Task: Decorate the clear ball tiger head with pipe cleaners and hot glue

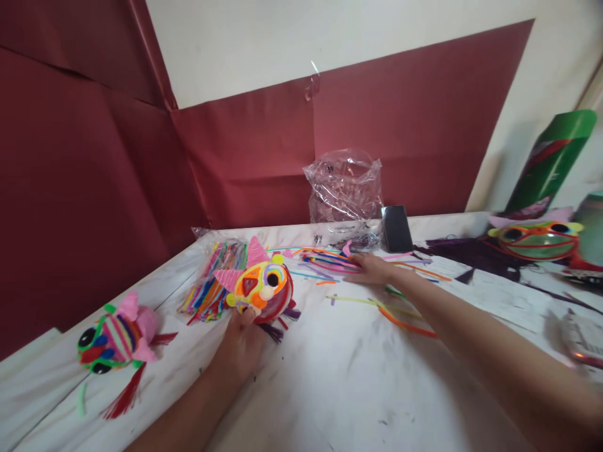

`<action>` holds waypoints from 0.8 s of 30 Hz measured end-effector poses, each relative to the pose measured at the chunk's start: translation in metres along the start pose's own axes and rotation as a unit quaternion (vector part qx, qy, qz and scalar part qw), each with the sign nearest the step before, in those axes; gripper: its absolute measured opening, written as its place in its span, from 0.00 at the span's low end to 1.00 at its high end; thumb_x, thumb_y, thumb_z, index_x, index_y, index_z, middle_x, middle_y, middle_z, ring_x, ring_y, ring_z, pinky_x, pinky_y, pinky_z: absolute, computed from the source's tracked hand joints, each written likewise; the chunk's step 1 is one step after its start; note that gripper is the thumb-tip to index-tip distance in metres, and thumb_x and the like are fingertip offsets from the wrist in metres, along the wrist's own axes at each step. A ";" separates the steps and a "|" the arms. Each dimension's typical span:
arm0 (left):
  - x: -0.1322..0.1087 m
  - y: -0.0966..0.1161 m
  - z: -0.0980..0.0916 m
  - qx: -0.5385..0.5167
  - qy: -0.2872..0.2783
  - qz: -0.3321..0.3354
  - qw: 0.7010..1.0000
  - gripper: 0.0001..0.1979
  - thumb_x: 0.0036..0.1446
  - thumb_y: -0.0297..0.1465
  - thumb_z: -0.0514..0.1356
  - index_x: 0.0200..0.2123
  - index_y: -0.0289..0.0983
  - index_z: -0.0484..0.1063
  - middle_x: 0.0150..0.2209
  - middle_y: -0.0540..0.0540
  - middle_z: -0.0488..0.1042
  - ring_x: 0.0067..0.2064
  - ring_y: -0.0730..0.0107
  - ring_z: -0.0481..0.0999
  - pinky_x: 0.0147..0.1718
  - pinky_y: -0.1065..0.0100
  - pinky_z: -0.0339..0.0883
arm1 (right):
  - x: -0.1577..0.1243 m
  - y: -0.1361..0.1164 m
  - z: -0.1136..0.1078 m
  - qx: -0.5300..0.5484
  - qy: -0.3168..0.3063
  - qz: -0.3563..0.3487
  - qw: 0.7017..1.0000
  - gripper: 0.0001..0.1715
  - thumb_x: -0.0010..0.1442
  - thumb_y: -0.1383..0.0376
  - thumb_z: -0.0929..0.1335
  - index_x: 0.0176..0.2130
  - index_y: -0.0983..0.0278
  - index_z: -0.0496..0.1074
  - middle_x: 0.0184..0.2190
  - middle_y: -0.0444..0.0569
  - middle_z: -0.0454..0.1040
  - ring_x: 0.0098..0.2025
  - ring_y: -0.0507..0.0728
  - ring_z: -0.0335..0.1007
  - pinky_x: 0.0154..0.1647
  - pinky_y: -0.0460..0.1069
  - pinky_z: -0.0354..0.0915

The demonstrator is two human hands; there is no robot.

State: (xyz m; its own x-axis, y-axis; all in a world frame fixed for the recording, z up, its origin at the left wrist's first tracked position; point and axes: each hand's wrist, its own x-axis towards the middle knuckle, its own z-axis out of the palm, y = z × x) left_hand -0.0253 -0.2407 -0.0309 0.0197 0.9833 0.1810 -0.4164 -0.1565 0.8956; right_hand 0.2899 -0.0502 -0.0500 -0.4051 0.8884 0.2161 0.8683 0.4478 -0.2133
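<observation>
The person's left hand (242, 339) is curled around the lower edge of a fish-like toy (264, 290) with pink points and dark tassels, left of centre over the white table (330, 389). The right hand (373, 269) reaches to the far middle, at a pile of pipe cleaners (321, 258); its fingers are bent, but whether they grip any is unclear. A packet (211, 282) of coloured strips lies just left of the held toy. Another toy (113, 342) sits at the near left. A phone (397, 229) stands beyond the right hand, beside a clear bag (346, 188).
</observation>
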 end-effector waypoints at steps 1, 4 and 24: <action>0.000 0.000 0.000 0.001 0.002 0.000 1.000 0.19 0.45 0.45 0.64 0.37 0.38 0.74 0.31 0.42 0.78 0.45 0.50 0.75 0.44 0.54 0.69 | -0.001 -0.004 0.004 -0.014 -0.012 0.004 1.000 0.39 0.51 0.49 0.69 0.54 0.70 0.68 0.51 0.65 0.72 0.50 0.68 0.68 0.49 0.55 0.62; 0.000 0.001 -0.001 -0.009 0.018 0.013 1.000 0.16 0.45 0.42 0.64 0.35 0.38 0.74 0.31 0.43 0.78 0.44 0.51 0.75 0.46 0.54 0.68 | -0.002 -0.013 0.009 -0.044 -0.030 0.015 0.998 0.41 0.54 0.50 0.67 0.59 0.72 0.62 0.53 0.68 0.69 0.53 0.71 0.65 0.47 0.57 0.62; -0.005 -0.016 0.007 0.003 0.003 -0.005 1.000 0.14 0.46 0.34 0.64 0.37 0.37 0.74 0.34 0.42 0.79 0.45 0.53 0.76 0.43 0.57 0.72 | -0.021 -0.003 -0.002 -0.076 0.023 -0.019 0.997 0.19 0.59 0.63 0.65 0.48 0.68 0.71 0.43 0.61 0.75 0.45 0.64 0.70 0.46 0.54 0.63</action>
State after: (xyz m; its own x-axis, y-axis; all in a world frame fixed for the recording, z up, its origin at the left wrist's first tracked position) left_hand -0.0129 -0.2440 -0.0433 0.0184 0.9854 0.1695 -0.4099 -0.1472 0.9002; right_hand 0.2968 -0.0706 -0.0526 -0.4280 0.8642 0.2645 0.8873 0.4574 -0.0587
